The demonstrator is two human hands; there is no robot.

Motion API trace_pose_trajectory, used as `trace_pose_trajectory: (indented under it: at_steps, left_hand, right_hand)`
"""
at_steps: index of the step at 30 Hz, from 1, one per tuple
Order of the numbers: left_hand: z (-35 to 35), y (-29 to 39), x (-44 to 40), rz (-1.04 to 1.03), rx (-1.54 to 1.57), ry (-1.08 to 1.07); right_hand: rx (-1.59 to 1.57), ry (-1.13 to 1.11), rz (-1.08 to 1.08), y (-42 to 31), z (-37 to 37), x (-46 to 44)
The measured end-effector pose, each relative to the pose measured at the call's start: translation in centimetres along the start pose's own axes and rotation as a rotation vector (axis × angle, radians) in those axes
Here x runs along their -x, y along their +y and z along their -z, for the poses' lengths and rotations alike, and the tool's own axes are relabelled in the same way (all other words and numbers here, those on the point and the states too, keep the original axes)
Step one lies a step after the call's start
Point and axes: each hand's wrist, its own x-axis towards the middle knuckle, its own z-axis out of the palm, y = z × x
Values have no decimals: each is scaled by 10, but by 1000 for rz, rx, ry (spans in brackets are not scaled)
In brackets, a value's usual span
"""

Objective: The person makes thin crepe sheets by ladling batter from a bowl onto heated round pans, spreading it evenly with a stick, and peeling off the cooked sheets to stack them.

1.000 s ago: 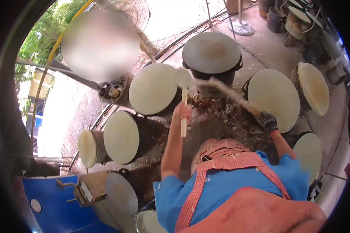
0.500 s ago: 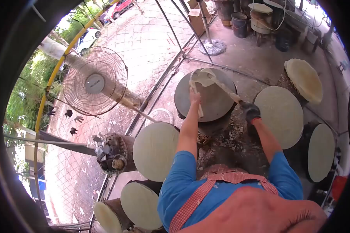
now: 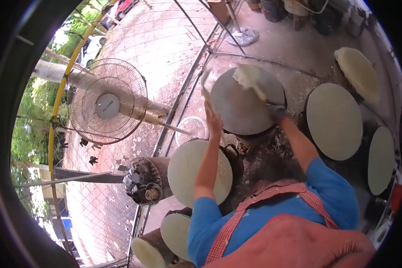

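My left hand [image 3: 215, 122] is closed round the handle of a pale paddle [image 3: 205, 89], raised at the left edge of a bare grey griddle [image 3: 243, 105]. Over the right side of that griddle, my right hand [image 3: 277, 112], in a dark glove and blurred, grips a wooden-handled scraper [image 3: 260, 93]. Whitish batter [image 3: 246, 75] clings to the scraper's far end above the griddle's back. A pale batter-covered round [image 3: 200, 172] lies below my left forearm, and another [image 3: 334, 121] is to the right of my right hand.
A large fan [image 3: 107, 106] stands at the left by the wire fence. More pale rounds lie at the right [image 3: 380, 161] and lower left [image 3: 176, 234]. A drum with clutter [image 3: 143, 181] is left of the near round. Buckets [image 3: 272, 10] stand at the back.
The view has shifted. My hands, together over the griddle half a second ago, have moved apart, the left with the paddle to the griddle's left edge. Batter now hangs at the scraper.
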Motion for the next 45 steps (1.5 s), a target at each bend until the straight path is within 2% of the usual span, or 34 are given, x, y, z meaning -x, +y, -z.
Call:
trace_pose_trajectory:
  at_steps: [1, 2, 3, 5, 6, 8, 9, 10, 11, 13, 14, 15, 16, 17, 18, 19, 21, 23, 25, 27, 28, 30, 31, 37, 38, 39, 40, 41, 42, 43, 45]
  left_hand:
    - [11, 7, 19, 292, 266, -116]
    - [24, 13, 45, 600, 521, -235]
    - [31, 12, 71, 633, 523, -221]
    - [49, 11, 113, 659, 475, -199]
    - [64, 10, 128, 641, 435, -213]
    - [78, -19, 148, 612, 417, -297]
    - [79, -22, 156, 801, 472, -188]
    - [84, -30, 161, 754, 495, -254]
    - [86, -24, 156, 714, 524, -269]
    - [85, -9, 146, 710, 405, -321]
    - [90, -6, 145, 704, 281, -322]
    - [91, -11, 148, 649, 306, -341]
    - [92, -17, 147, 590, 327, -347]
    - [93, -9, 145, 593, 294, -350]
    - [90, 1, 143, 595, 265, -347]
    - [88, 6, 142, 605, 247, -274]
    - [88, 11, 143, 616, 117, -360]
    - [80, 17, 140, 628, 114, -311]
    - [85, 28, 145, 641, 85, -305]
    - [81, 39, 138, 664, 24, -319]
    - [79, 37, 133, 645, 18, -295]
    - [76, 39, 138, 690, 70, -300]
    - [74, 39, 140, 697, 67, -296]
    - [65, 47, 139, 793, 104, -211]
    - [64, 45, 139, 698, 61, -200]
    - [64, 43, 140, 608, 14, -194]
    - [64, 42, 141, 618, 5, -189]
    - [61, 41, 142, 515, -82, -164]
    - [62, 41, 144, 408, -172, -143]
    - [64, 41, 146, 416, -183, -145]
    - [64, 40, 151, 800, 43, -156]
  right_hand:
    - [151, 80, -30, 4, -19, -15]
    - [395, -49, -30, -34, -9, -17]
    - [624, -190, -38, -81, 16, -12]
    - [799, -318, 23, -105, 59, -10]
    - [665, -284, 16, -82, 68, -9]
    - [266, -121, -264, -10, 55, 2]
    - [275, -51, -360, -1, 31, 4]
    - [439, 114, -226, 9, 7, 18]
    - [620, 229, -65, -17, -23, 21]
    - [-285, 69, -32, -1, -26, 5]
    - [-89, -5, -200, -7, -10, 6]
    - [113, -96, -343, -23, 25, 9]
    - [-155, -197, -339, -37, 60, 13]
    - [-37, -93, -465, -78, 88, 23]
    - [-134, -48, -267, -41, 83, 8]
    - [129, 15, -567, -79, 76, 5]
    - [-528, -164, -488, 19, 23, -2]
    - [665, -273, 229, -29, 24, 2]
    - [-207, -534, -401, -36, 60, -5]
    - [367, -441, 865, 3, 109, -48]
    - [361, -433, 896, -1, 103, -69]
    - [-103, -429, -307, -1, 95, -84]
    - [-104, -436, -310, 2, 96, -83]
    - [380, -741, 648, -9, 124, -62]
    - [374, -748, 662, -6, 119, -80]
    - [280, -564, 530, -1, 112, -102]
    - [188, -385, 386, 2, 107, -110]
    - [116, -402, 156, 5, 101, -122]
    - [77, -469, 30, 5, 88, -126]
    - [70, -521, 29, 5, 82, -123]
    - [115, -629, 186, 6, 90, -108]
